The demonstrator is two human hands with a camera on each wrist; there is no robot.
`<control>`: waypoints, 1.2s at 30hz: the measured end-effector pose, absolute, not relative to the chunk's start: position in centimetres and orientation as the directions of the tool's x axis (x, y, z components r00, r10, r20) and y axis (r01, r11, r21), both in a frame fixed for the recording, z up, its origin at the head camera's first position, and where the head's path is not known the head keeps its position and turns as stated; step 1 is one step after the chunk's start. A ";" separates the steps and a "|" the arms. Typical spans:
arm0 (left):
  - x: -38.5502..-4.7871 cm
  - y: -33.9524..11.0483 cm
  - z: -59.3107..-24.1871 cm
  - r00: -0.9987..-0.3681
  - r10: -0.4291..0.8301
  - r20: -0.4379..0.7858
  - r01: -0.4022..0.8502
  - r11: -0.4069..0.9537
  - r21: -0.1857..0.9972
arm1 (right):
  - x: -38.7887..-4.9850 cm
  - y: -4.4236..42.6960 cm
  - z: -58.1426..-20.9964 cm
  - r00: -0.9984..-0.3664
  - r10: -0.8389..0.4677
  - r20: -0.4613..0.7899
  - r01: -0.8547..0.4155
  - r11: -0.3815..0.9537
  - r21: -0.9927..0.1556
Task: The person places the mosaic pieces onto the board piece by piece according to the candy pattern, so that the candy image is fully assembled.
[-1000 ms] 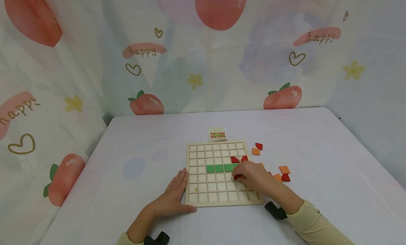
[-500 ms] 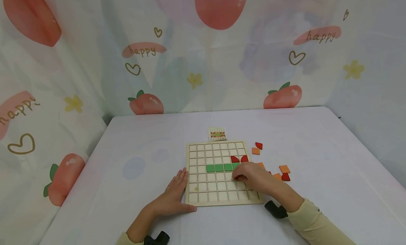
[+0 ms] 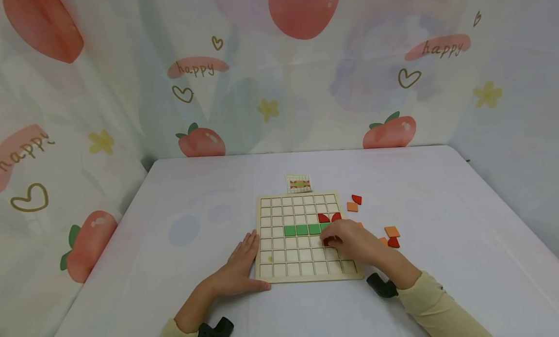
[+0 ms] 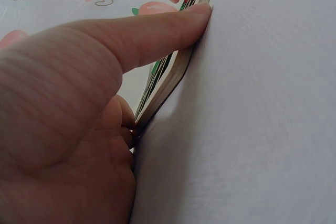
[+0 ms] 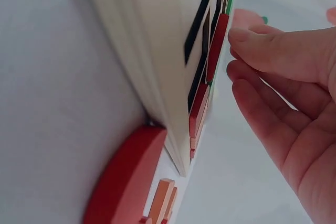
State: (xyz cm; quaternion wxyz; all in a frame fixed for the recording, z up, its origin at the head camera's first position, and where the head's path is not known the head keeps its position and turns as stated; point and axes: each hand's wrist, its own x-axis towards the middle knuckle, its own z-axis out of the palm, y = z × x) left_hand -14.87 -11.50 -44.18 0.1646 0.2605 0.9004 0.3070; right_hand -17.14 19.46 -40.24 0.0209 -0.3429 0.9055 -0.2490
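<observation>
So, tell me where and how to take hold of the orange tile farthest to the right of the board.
Pinch the orange tile by its left and right edges, coming straight down from above. It looks thin and square, lying flat on the table, while a red piece crowds its near edge, so those side edges should be easier to reach.

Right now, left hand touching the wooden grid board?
Touching: left wrist view shows the left hand, thumb against the edge of the wooden grid board.
</observation>
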 end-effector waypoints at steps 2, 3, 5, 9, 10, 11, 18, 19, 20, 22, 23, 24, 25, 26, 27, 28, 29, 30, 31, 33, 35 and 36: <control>-14.9 -11.5 -44.1 -0.809 0.571 -0.136 0.367 0.672 0.643 | -17.2 19.6 -40.0 -0.774 -0.621 0.125 -0.597 0.651 -0.469; -14.9 -11.5 -44.1 -0.809 0.572 -0.136 0.367 0.672 0.643 | -17.3 19.8 -39.9 -0.779 -0.615 0.122 -0.590 0.655 -0.472; -14.9 -11.5 -44.1 -0.808 0.573 -0.136 0.370 0.673 0.640 | -17.3 20.0 -39.7 -0.784 -0.608 0.123 -0.583 0.655 -0.480; -14.9 -11.6 -44.2 -0.809 0.573 -0.135 0.372 0.676 0.637 | -17.4 20.3 -39.5 -0.786 -0.605 0.126 -0.579 0.649 -0.493; -14.9 -11.6 -44.2 -0.809 0.573 -0.134 0.372 0.675 0.637 | -17.4 20.3 -39.5 -0.789 -0.603 0.123 -0.575 0.651 -0.496; -14.9 -11.5 -44.2 -0.809 0.572 -0.135 0.371 0.675 0.638 | -17.5 20.3 -39.5 -0.788 -0.603 0.122 -0.575 0.650 -0.497; -14.9 -11.5 -44.1 -0.810 0.571 -0.132 0.369 0.672 0.642 | -17.6 20.2 -40.2 -0.792 -0.605 0.081 -0.557 0.663 -0.500; -14.9 -11.5 -44.1 -0.810 0.571 -0.132 0.368 0.671 0.644 | -17.6 20.1 -40.3 -0.792 -0.605 0.079 -0.557 0.664 -0.498; -14.9 -11.5 -44.1 -0.810 0.571 -0.132 0.367 0.670 0.646 | -17.7 20.1 -40.4 -0.791 -0.607 0.083 -0.561 0.663 -0.496; -14.9 -11.5 -44.1 -0.810 0.571 -0.131 0.368 0.669 0.646 | -17.7 20.1 -40.4 -0.788 -0.609 0.091 -0.566 0.659 -0.496; -14.9 -11.5 -44.1 -0.810 0.571 -0.131 0.368 0.670 0.645 | -17.7 20.1 -40.4 -0.785 -0.611 0.097 -0.571 0.655 -0.495; -14.9 -11.5 -44.1 -0.811 0.571 -0.130 0.369 0.670 0.644 | -17.8 20.1 -40.4 -0.784 -0.613 0.101 -0.574 0.653 -0.494; -14.9 -11.5 -44.1 -0.811 0.571 -0.131 0.368 0.671 0.644 | -17.8 20.1 -40.4 -0.781 -0.615 0.106 -0.578 0.650 -0.494; -14.9 -11.5 -44.1 -0.810 0.571 -0.131 0.369 0.672 0.642 | -17.8 20.1 -40.4 -0.779 -0.617 0.110 -0.582 0.647 -0.493; -14.9 -11.5 -44.1 -0.811 0.571 -0.131 0.370 0.673 0.640 | -17.9 20.1 -40.4 -0.777 -0.619 0.113 -0.585 0.645 -0.492; -14.9 -11.5 -44.2 -0.811 0.570 -0.132 0.370 0.673 0.640 | -17.9 20.1 -40.4 -0.777 -0.619 0.116 -0.587 0.644 -0.491; -14.9 -11.5 -44.2 -0.811 0.570 -0.132 0.369 0.673 0.641 | -17.9 20.1 -40.4 -0.776 -0.620 0.118 -0.589 0.644 -0.488; -14.9 -11.5 -44.2 -0.811 0.570 -0.132 0.369 0.673 0.641 | -17.9 20.1 -40.4 -0.776 -0.620 0.119 -0.590 0.644 -0.487; -14.9 -11.5 -44.2 -0.811 0.570 -0.132 0.369 0.673 0.641 | -17.9 20.1 -40.4 -0.775 -0.620 0.121 -0.591 0.645 -0.485; -14.9 -11.5 -44.3 -0.811 0.570 -0.130 0.370 0.673 0.641 | -17.9 20.1 -40.5 -0.774 -0.621 0.123 -0.594 0.644 -0.481; -14.9 -11.6 -44.3 -0.811 0.570 -0.129 0.372 0.674 0.638 | -17.9 20.1 -40.6 -0.773 -0.622 0.126 -0.596 0.643 -0.480; -14.9 -11.6 -44.3 -0.811 0.570 -0.128 0.374 0.674 0.637 | -17.9 20.1 -40.6 -0.772 -0.623 0.127 -0.597 0.643 -0.479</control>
